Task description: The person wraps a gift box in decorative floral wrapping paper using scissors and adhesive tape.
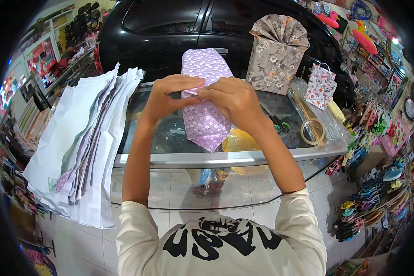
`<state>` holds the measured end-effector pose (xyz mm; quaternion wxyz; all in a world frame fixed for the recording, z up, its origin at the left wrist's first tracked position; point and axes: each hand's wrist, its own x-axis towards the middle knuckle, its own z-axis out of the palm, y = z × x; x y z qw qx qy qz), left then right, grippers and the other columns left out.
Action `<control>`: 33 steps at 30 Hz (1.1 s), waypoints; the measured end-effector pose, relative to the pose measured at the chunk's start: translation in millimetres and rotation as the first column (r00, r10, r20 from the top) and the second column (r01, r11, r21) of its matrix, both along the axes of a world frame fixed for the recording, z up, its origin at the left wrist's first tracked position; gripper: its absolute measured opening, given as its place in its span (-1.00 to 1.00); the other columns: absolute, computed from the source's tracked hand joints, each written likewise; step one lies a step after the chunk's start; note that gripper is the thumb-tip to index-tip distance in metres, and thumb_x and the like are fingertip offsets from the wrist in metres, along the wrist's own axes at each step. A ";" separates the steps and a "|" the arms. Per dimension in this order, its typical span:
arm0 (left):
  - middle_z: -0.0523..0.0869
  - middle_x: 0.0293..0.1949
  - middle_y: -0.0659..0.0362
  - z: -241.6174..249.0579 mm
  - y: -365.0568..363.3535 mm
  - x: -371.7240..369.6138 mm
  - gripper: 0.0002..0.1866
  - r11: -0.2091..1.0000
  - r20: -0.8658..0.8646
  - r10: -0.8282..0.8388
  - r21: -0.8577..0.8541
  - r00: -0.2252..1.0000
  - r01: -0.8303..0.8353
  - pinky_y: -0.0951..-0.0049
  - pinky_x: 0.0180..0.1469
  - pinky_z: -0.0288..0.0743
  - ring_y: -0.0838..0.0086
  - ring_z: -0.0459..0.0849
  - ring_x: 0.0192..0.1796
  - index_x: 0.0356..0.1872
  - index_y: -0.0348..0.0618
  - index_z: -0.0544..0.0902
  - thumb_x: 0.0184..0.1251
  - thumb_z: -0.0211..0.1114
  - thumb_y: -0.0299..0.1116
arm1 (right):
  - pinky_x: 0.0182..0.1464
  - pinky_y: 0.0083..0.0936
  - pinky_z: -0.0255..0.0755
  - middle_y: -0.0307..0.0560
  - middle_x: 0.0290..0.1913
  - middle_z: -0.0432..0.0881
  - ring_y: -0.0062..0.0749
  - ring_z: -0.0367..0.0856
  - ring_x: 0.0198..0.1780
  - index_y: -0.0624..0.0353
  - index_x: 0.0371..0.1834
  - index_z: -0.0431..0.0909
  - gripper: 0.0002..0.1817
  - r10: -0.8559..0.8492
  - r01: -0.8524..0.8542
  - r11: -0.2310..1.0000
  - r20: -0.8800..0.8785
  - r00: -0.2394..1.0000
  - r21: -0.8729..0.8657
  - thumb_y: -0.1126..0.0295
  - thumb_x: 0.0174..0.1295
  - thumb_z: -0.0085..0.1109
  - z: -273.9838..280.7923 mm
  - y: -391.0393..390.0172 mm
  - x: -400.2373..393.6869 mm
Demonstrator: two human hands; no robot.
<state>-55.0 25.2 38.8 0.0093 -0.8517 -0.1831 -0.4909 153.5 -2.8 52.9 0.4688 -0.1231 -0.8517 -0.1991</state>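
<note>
A purple flowered paper package [207, 122] lies on the glass counter, its pointed flap toward me. Both hands meet over its middle. My left hand [172, 94] pinches a fold of the purple paper between thumb and fingers. From the right, my right hand [234, 99] has its fingertips pressed together on the same fold, close to the left thumb. What lies inside the paper is hidden.
Stacked paper sheets [83, 133] hang over the counter's left edge. Beyond the package stands a black car [165, 41]. At the right are a grey flowered package [276, 60], scissors [283, 125], a tape roll [313, 132] and a small flowered bag [321, 87].
</note>
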 end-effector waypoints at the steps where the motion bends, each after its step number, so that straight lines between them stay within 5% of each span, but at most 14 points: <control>1: 0.73 -0.09 0.16 0.1 0.9 -0.9 -0.63 1.000 -0.003 -0.006 0.006 1.000 0.006 0.38 0.08 0.49 0.35 0.68 -0.01 -0.14 -0.09 0.73 -0.10 0.43 -0.54 | -0.23 -0.39 0.43 -0.20 -0.40 0.60 -0.29 0.58 -0.30 0.08 -0.30 0.65 -0.79 0.007 -0.007 1.000 -0.004 1.000 -0.011 0.45 -0.08 0.25 -0.7 0.6 0.3; 8: 0.72 -0.08 0.14 -5.2 2.5 -5.7 -0.68 1.000 0.007 -0.019 -0.007 1.000 0.019 0.28 0.21 0.40 0.29 0.66 0.06 -0.15 -0.17 0.72 -0.01 0.35 -0.55 | -0.09 -0.42 0.45 -0.10 -0.16 0.63 -0.23 0.59 -0.12 0.10 -0.10 0.62 -0.59 0.027 -0.033 0.982 -0.032 0.999 -0.184 0.42 -0.13 0.34 8.8 -1.8 14.4; 12: 0.73 -0.08 0.17 -6.9 2.3 -2.2 -0.66 1.000 0.020 0.016 0.009 1.000 -0.016 0.28 0.20 0.40 0.32 0.66 0.04 -0.14 -0.12 0.72 -0.04 0.39 -0.52 | 0.07 -0.38 0.43 -0.08 -0.01 0.62 -0.19 0.56 0.03 0.15 -0.03 0.58 -0.56 0.048 -0.095 0.889 -0.115 0.992 -0.448 0.59 -0.10 0.23 -9.3 23.4 36.3; 18: 0.71 -0.07 0.22 -6.4 -4.2 8.2 -0.56 0.993 0.001 0.085 0.083 0.996 -0.085 0.13 0.34 0.19 0.34 0.62 0.05 -0.12 -0.05 0.69 -0.17 0.53 -0.38 | 0.09 -0.35 0.44 -0.05 0.02 0.61 -0.16 0.56 0.05 0.19 -0.05 0.58 -0.55 0.099 -0.125 0.908 -0.085 0.991 -0.399 0.67 -0.11 0.11 -14.8 30.7 41.1; 23: 0.68 -0.06 0.19 -19.3 -2.3 15.7 -0.48 0.992 0.076 0.089 0.084 0.993 -0.095 0.01 0.41 0.05 0.34 0.57 0.09 -0.12 -0.09 0.64 -0.25 0.59 -0.36 | 0.29 -0.26 0.24 0.02 0.25 0.40 -0.06 0.31 0.31 0.10 0.17 0.42 -0.40 0.002 -0.054 0.907 -0.123 0.992 -0.418 0.50 -0.05 0.32 -26.6 22.0 38.1; 29: 0.44 0.23 0.03 -31.1 -6.2 18.1 -0.05 0.931 0.088 0.214 0.282 0.973 -0.230 -0.04 0.42 -0.03 0.12 0.34 0.33 0.22 -0.05 0.34 -0.32 0.63 -0.11 | 0.41 -0.22 0.05 0.07 0.38 0.21 0.00 0.08 0.44 0.06 0.27 0.27 -0.21 0.033 -0.079 0.822 -0.092 0.995 -0.564 0.30 -0.09 0.45 -32.2 22.3 40.5; 33: 0.20 0.37 -0.01 -48.3 -6.4 24.2 0.22 0.954 0.078 0.245 0.155 0.966 -0.255 -0.10 0.43 -0.12 -0.01 0.06 0.45 0.34 -0.01 0.06 -0.43 0.64 0.04 | 0.41 -0.22 0.05 0.08 0.40 0.18 0.01 0.06 0.45 0.06 0.29 0.23 -0.18 0.006 -0.032 0.838 -0.050 0.999 -0.544 0.30 -0.09 0.45 -33.3 23.5 41.3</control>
